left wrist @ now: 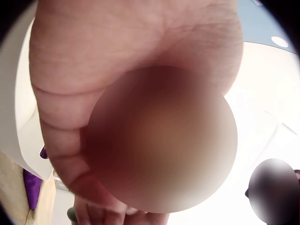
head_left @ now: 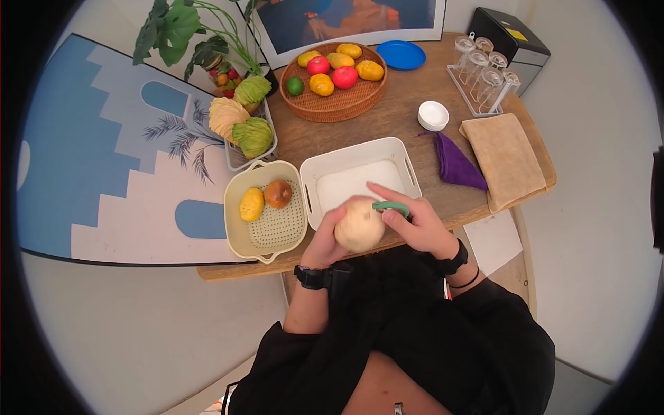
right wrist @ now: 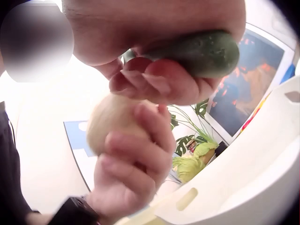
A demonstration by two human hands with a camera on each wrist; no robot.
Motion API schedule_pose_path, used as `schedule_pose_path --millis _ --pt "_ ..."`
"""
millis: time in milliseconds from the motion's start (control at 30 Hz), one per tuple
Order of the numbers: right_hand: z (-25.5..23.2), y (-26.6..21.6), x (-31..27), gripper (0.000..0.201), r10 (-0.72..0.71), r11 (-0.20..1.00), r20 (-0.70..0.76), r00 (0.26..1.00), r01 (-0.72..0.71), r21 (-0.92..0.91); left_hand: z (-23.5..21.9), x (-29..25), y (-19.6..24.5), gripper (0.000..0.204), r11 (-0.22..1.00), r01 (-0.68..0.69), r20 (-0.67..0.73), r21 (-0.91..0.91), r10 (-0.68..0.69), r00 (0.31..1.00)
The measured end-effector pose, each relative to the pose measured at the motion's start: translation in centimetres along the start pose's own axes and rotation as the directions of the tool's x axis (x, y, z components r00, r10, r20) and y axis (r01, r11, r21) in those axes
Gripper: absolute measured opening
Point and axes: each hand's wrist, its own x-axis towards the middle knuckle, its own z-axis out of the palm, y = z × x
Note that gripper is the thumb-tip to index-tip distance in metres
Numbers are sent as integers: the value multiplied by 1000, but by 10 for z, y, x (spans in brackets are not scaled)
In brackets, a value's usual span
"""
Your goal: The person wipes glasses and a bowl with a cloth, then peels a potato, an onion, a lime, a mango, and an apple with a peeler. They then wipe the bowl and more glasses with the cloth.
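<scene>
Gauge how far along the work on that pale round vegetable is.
Done: nothing clearly finished; no peelings visible in the white bin.
In hand: pale round vegetable in left hand, green-handled tool in right. Can't tell how much of it is worked.
Left: likely that piece, maybe the yellow item and brown item in the colander; both look whole.

Green handle (right wrist: 215,55) partly hidden by right fingers (right wrist: 174,80), framed picture (head_left: 346,24) cut off

Head view, from centre: wicker basket (head_left: 333,113), twelve o'clock; blue plate (head_left: 402,55), one o'clock; glasses (head_left: 490,81) and purple cloth (head_left: 458,164), two o'clock.
</scene>
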Motion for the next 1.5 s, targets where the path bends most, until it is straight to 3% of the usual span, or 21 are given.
schedule_pose_path --millis 33,100,133,200,367,433,500,567,633,733,800,867,900,933,1000,1033,1100,1133,1267,1433,1500 --pt "3 0 -1 54 -1 1000 1 1000 1 0 5 3 -1 59 1000 -1 0 0 1 1000" --pt "14 3 -2 65 -103 966 -105 989 75 -247 13 8 -1 57 996 -66 -203 -56 53 978" --pt "20 8 0 65 -103 966 -106 989 74 -248 9 9 -2 58 995 -86 -177 -52 76 981" --pt "31 18 4 75 -423 868 -217 879 326 -374 12 11 -3 59 996 -90 -202 -22 83 976" --pt "22 10 1 74 -295 911 -166 941 225 -345 8 8 -2 59 995 -84 -253 61 97 963" --pt "17 6 1 73 -236 935 -147 960 184 -303 3 6 0 60 993 -99 -134 64 107 985" --pt "11 1 1 64 -66 981 -93 993 48 -187 5 7 -2 61 983 -120 -131 140 138 982" --pt "7 0 4 58 -112 988 -78 991 103 -115 7 5 0 63 967 -139 -128 215 168 977" --pt "3 2 6 54 -158 987 -70 985 155 -43 8 1 7 68 972 -38 5 231 38 999" --pt "1 6 7 50 -133 991 41 990 132 22 -5 -5 4 71 970 39 64 239 -56 996" --pt "1 1 6 48 31 983 82 996 -45 176 -1 -2 3 69 977 24 51 214 -36 998" --pt "3 0 4 51 78 990 14 997 -80 114 4 -1 2 67 982 8 37 190 -15 999" --pt "4 0 2 54 122 991 -58 991 -119 55 6 0 1 64 997 -3 -16 82 4 1000" --pt "8 4 1 54 122 991 -58 991 -119 54 8 2 0 62 999 -19 -69 -27 17 997" --pt "21 14 1 64 -232 968 -156 960 211 -138 9 7 -5 61 998 -46 -118 -40 41 992" --pt "23 15 2 64 -231 968 -157 960 211 -138 9 10 -6 60 996 -74 -169 -50 65 983" --pt "27 15 4 74 -460 856 -186 868 378 -352 21 16 -5 62 995 -88 -242 -44 75 968" --pt "27 15 3 74 -460 856 -186 868 378 -352 25 17 -4 63 994 -102 -314 -37 86 946" --pt "25 14 2 75 -378 873 -185 907 282 -399 18 13 -5 62 996 -80 -278 44 89 956" --pt "15 9 1 72 -275 911 -150 950 207 -356 5 6 -1 60 993 -118 -100 20 119 988" --pt "10 5 1 62 -201 962 -125 972 172 -211 12 6 0 62 981 -130 -139 146 150 979"
